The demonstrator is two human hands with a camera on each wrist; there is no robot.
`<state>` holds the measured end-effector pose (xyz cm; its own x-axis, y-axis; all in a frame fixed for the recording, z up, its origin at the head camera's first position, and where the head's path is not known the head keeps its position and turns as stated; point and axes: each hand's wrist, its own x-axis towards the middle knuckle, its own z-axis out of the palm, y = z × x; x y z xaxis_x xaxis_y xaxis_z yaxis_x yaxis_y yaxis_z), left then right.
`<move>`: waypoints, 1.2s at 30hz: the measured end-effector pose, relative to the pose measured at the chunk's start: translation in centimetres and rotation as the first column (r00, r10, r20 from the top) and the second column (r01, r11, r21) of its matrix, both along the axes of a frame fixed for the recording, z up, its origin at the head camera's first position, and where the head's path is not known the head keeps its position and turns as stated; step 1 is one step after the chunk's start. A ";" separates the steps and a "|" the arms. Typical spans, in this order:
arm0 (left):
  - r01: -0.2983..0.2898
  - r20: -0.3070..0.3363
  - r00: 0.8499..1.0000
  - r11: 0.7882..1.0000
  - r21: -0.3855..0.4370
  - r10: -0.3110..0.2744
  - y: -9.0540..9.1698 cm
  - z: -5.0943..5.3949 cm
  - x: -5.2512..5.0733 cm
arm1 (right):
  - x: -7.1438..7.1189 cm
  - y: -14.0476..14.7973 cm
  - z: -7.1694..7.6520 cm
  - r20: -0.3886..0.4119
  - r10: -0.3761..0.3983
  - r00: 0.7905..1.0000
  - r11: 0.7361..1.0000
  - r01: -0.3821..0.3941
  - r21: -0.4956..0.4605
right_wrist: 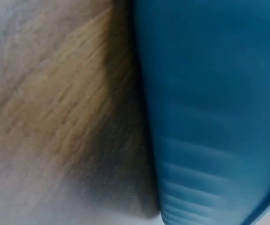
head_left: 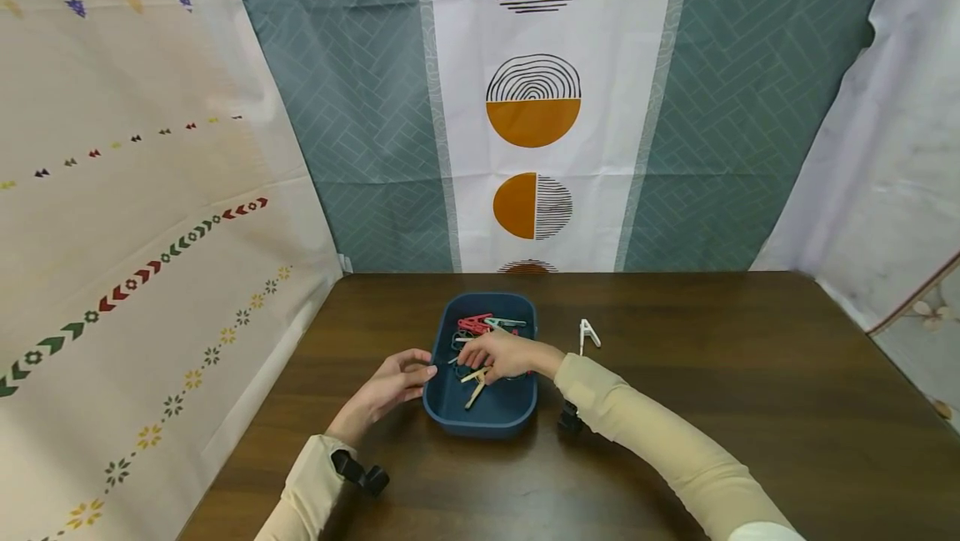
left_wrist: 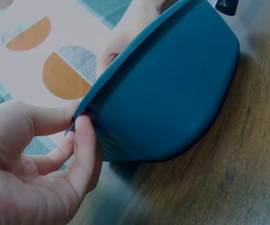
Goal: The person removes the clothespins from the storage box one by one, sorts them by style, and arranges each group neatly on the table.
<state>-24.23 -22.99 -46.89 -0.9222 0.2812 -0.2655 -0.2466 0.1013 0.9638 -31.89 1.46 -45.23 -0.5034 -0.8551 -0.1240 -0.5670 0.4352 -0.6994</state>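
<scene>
A blue bin (head_left: pixel 480 428) holds several small clips, among them a red clip (head_left: pixel 476 324), a pale green clip (head_left: pixel 506 323) and a wooden clip (head_left: pixel 474 395). My left hand (head_left: pixel 393 387) is at the bin's left side; in the left wrist view the thumb and fingers of that hand (left_wrist: pixel 46 159) pinch the rim of the bin (left_wrist: pixel 163 89). Reaching over the right rim, my right hand (head_left: pixel 506 353) has its fingers down among the clips, close to the wooden one. Whether it pinches a clip cannot be told. The right wrist view mostly shows the bin's outer wall (right_wrist: pixel 209 103).
A white clip (head_left: pixel 588 334) lies on the brown wooden table (head_left: pixel 712 374), right of the bin and just beyond my right forearm. Patterned cloth (head_left: pixel 532 107) hangs behind the table, and more cloth hangs at both sides.
</scene>
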 end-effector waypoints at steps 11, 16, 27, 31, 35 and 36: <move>-0.003 0.007 1.000 1.000 0.001 0.003 0.0 -0.2 0.0 | 0.2 -0.7 -0.5 -0.143 0.059 0.988 0.997 -0.052 0.048; -0.009 0.011 1.000 1.000 -0.006 0.009 0.0 -0.2 0.0 | 0.2 -0.8 -0.7 -0.223 0.092 0.970 0.995 -0.083 0.053; -0.012 0.012 1.000 1.000 -0.008 0.012 0.0 -0.2 0.0 | 0.3 -0.6 -0.6 -0.350 0.156 0.924 0.987 -0.157 0.027; -0.010 0.008 1.000 1.000 -0.009 0.010 0.0 -0.2 0.0 | 0.5 -0.4 -0.3 -0.279 0.181 0.943 0.983 -0.171 0.062; -0.014 0.001 1.000 1.000 -0.010 0.014 0.1 -0.1 0.0 | 0.4 0.1 -0.1 -0.165 0.163 0.973 0.984 -0.147 0.103; -0.016 0.001 1.000 1.000 -0.010 0.016 0.1 -0.1 0.0 | 0.2 0.2 0.0 -0.151 0.156 0.976 0.984 -0.140 0.109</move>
<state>-24.20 -22.90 -47.00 -0.9265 0.2633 -0.2689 -0.2490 0.1069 0.9626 -31.64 1.64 -45.26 -0.3922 -0.9093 -0.1393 -0.7300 0.3998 -0.5543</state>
